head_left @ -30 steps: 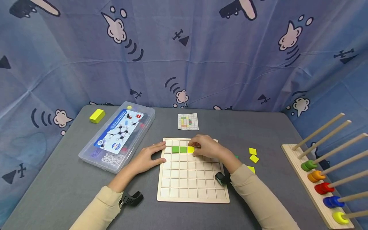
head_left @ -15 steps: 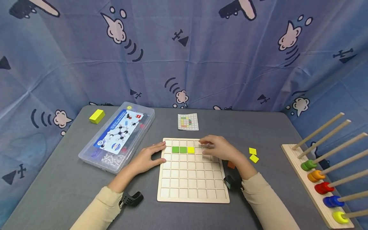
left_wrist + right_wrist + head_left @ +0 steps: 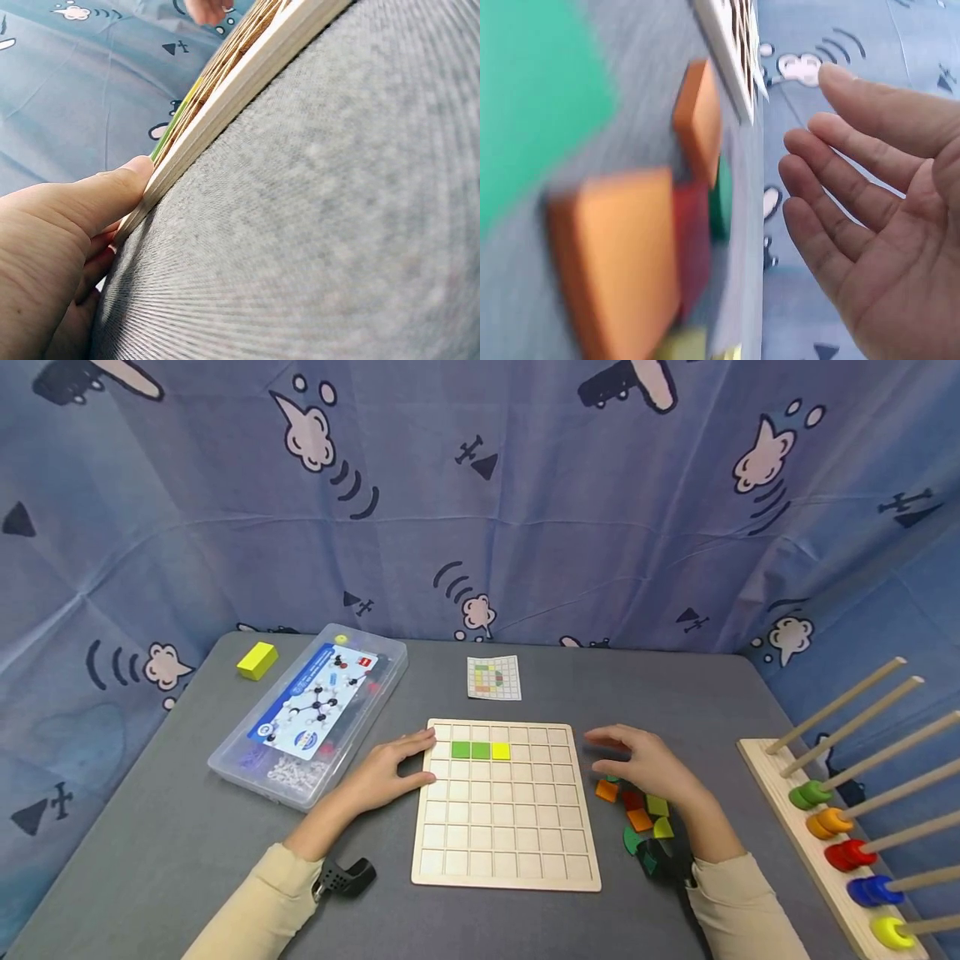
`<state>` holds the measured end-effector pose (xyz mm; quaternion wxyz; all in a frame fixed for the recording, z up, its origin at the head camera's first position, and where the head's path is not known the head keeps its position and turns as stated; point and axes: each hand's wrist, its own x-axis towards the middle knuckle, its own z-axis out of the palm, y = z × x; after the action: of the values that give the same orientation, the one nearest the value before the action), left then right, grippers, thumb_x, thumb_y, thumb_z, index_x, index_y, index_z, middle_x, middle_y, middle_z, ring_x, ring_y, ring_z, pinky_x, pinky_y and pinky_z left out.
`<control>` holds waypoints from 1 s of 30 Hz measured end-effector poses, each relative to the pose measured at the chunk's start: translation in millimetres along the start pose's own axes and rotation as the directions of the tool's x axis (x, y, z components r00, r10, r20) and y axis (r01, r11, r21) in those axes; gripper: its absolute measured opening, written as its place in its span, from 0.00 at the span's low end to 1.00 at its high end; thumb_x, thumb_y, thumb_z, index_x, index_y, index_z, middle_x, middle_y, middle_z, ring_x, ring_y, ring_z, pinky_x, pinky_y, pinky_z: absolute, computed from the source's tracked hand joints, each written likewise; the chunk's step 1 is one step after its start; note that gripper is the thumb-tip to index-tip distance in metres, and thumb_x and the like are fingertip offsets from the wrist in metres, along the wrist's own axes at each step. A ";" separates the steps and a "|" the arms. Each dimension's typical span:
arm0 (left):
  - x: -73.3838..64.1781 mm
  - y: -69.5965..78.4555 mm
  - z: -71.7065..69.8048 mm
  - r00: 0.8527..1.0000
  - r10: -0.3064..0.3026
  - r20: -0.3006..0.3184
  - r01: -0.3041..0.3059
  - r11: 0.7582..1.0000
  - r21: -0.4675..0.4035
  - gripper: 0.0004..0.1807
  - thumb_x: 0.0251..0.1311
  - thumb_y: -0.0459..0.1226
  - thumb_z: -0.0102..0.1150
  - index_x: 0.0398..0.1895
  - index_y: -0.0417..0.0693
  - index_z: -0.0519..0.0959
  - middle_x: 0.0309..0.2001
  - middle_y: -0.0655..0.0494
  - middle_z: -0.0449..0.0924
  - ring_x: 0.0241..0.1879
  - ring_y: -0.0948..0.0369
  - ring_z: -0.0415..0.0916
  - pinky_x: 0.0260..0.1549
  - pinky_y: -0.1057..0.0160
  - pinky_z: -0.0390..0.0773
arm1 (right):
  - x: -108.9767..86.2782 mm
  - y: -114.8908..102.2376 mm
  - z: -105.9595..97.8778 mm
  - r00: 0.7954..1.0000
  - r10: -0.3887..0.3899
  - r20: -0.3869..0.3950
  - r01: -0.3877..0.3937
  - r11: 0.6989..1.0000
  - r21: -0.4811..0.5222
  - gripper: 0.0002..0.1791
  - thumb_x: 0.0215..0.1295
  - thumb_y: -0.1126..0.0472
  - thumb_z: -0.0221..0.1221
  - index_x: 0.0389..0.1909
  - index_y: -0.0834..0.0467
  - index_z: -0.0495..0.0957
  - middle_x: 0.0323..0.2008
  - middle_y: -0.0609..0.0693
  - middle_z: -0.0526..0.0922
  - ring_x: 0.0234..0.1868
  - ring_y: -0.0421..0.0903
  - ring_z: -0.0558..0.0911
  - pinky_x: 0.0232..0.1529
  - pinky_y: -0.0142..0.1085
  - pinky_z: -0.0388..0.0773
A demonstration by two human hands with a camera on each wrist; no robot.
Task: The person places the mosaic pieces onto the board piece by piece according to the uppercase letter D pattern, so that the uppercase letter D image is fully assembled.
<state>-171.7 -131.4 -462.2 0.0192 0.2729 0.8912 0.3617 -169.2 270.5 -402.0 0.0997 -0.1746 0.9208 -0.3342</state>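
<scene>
A square wooden grid board (image 3: 506, 839) lies on the grey table, with two green square tiles (image 3: 470, 750) and a yellow square tile (image 3: 501, 751) side by side in its second row. My left hand (image 3: 382, 774) rests against the board's left edge, its thumb and fingertips spread along the rim. In the left wrist view the thumb (image 3: 112, 191) touches the wooden side. Right of the board, my right hand (image 3: 648, 764) hovers near loose tiles with nothing in its relaxed fingers. The right wrist view shows its bare palm (image 3: 915, 262) beside orange tiles (image 3: 626, 262).
Loose orange (image 3: 639, 820), red, green and yellow-green pieces lie under the right forearm. A small printed pattern card (image 3: 493, 678) is behind the board. At left stand a clear plastic case (image 3: 318, 710) and a yellow block (image 3: 257, 661). A wooden peg rack (image 3: 817, 852) with colored rings is at right.
My right hand has let go of the yellow tile in the second row and moved right, off the board to the loose pieces. The left hand stays at the board's edge.
</scene>
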 end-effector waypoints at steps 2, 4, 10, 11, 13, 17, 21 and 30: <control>0.5 -0.8 0.3 1.000 0.000 0.000 0.000 1.000 0.000 0.33 0.57 0.47 0.64 0.64 0.45 0.71 0.68 0.52 0.65 0.68 0.47 0.61 0.67 0.47 0.62 | -6.3 6.3 -3.7 1.000 0.021 -0.007 -0.021 1.000 0.002 0.25 0.62 0.59 0.62 0.59 0.63 0.74 0.56 0.60 0.77 0.59 0.61 0.74 0.58 0.57 0.71; 1.0 -1.4 0.6 1.000 0.000 0.000 0.000 1.000 -0.001 0.33 0.57 0.47 0.64 0.64 0.44 0.71 0.68 0.52 0.65 0.68 0.47 0.61 0.67 0.47 0.61 | -11.0 10.8 -7.0 0.999 0.042 -0.008 -0.042 0.999 -0.005 0.25 0.62 0.58 0.62 0.58 0.63 0.74 0.55 0.61 0.77 0.58 0.61 0.74 0.58 0.57 0.71; 2.1 -1.8 2.1 1.000 0.009 -0.002 -0.009 1.000 0.003 0.33 0.57 0.47 0.64 0.64 0.45 0.71 0.68 0.52 0.65 0.68 0.48 0.61 0.67 0.47 0.62 | -18.9 20.0 -12.9 0.996 0.084 0.004 -0.084 0.996 -0.027 0.23 0.62 0.60 0.62 0.56 0.65 0.74 0.54 0.63 0.77 0.54 0.61 0.76 0.55 0.56 0.74; 2.3 -1.9 2.3 1.000 0.010 -0.003 -0.010 1.000 0.003 0.33 0.57 0.47 0.64 0.64 0.45 0.71 0.68 0.52 0.65 0.68 0.48 0.61 0.67 0.47 0.62 | -19.3 21.0 -13.1 0.996 0.091 0.009 -0.090 0.996 -0.026 0.22 0.62 0.60 0.61 0.56 0.66 0.75 0.54 0.63 0.78 0.53 0.60 0.77 0.54 0.56 0.75; 2.5 -1.8 2.6 1.000 0.014 -0.004 -0.014 1.000 0.003 0.33 0.57 0.47 0.64 0.64 0.45 0.71 0.68 0.52 0.65 0.68 0.48 0.61 0.67 0.47 0.62 | -19.3 23.0 -12.6 0.995 0.100 0.020 -0.099 0.995 -0.030 0.21 0.62 0.62 0.61 0.56 0.65 0.75 0.52 0.63 0.79 0.51 0.59 0.78 0.53 0.54 0.76; 2.9 -1.7 2.7 1.000 0.016 -0.004 -0.016 1.000 0.005 0.32 0.57 0.47 0.64 0.64 0.45 0.71 0.68 0.52 0.66 0.67 0.48 0.62 0.67 0.47 0.62 | -17.1 24.3 -9.6 0.994 0.100 0.050 -0.099 0.994 -0.036 0.20 0.62 0.63 0.61 0.54 0.65 0.76 0.50 0.62 0.80 0.48 0.56 0.79 0.50 0.51 0.79; 2.8 -1.5 2.3 1.000 0.016 -0.005 -0.016 1.000 0.005 0.32 0.57 0.47 0.64 0.64 0.44 0.71 0.68 0.52 0.66 0.67 0.48 0.62 0.67 0.48 0.62 | -14.6 23.7 -6.1 0.994 0.096 0.058 -0.094 0.995 -0.044 0.19 0.61 0.65 0.61 0.53 0.65 0.77 0.49 0.61 0.80 0.47 0.55 0.79 0.49 0.51 0.79; 1.3 -2.1 1.6 1.000 0.008 -0.005 -0.008 1.000 0.009 0.33 0.57 0.47 0.64 0.64 0.44 0.71 0.68 0.52 0.66 0.67 0.48 0.62 0.67 0.48 0.61 | -10.6 23.6 0.9 0.996 0.088 0.024 -0.085 0.991 -0.101 0.16 0.58 0.69 0.62 0.48 0.62 0.80 0.43 0.56 0.79 0.43 0.52 0.78 0.48 0.50 0.78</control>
<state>-173.4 -131.0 -464.5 0.0143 0.2755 0.8919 0.3584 -165.2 291.0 -417.4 0.1183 -0.1442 0.9416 -0.2805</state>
